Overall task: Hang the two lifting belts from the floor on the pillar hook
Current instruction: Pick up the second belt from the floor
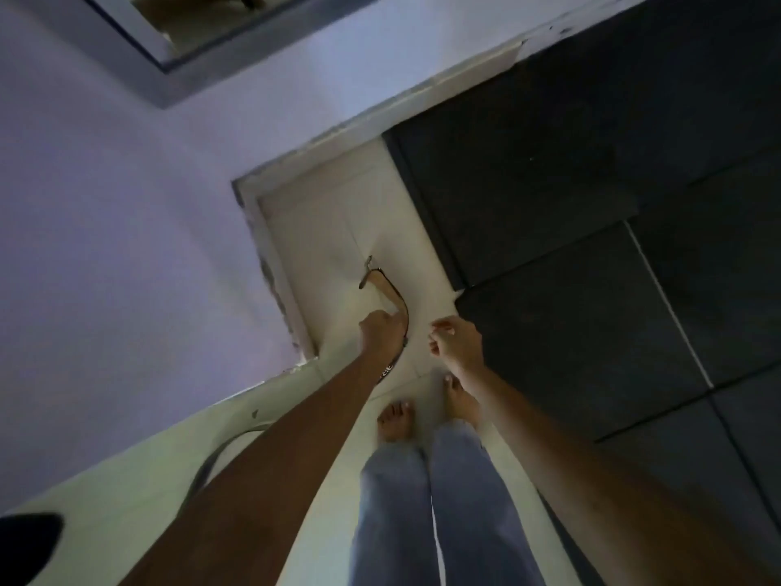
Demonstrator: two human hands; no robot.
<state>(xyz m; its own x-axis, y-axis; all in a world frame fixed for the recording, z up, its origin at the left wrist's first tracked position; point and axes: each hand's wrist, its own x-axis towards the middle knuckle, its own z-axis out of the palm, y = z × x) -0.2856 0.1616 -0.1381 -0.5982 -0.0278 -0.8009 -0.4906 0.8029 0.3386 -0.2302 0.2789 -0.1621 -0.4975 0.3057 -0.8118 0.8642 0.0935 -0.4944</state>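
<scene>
At the far left rises a pale lilac wall (105, 230), with a grey-framed opening (169, 40) at its top. Near its foot a dark curved band (211, 463) lies on the light floor (126, 492); blur hides what it is. To its right the left hand (382, 332) is closed in a fist around a lifting belt (395, 296), a tan strap with a dark edge that arcs up from the fist to a metal buckle end (367, 272) against the cream pillar face (321, 230). Just beside it, the right hand (456, 340) hovers with fingers loosely curled, gripping nothing. Below are two bare feet (395, 420) and blue jeans (427, 513). Dark floor tiles (591, 205) fill the right side.
</scene>
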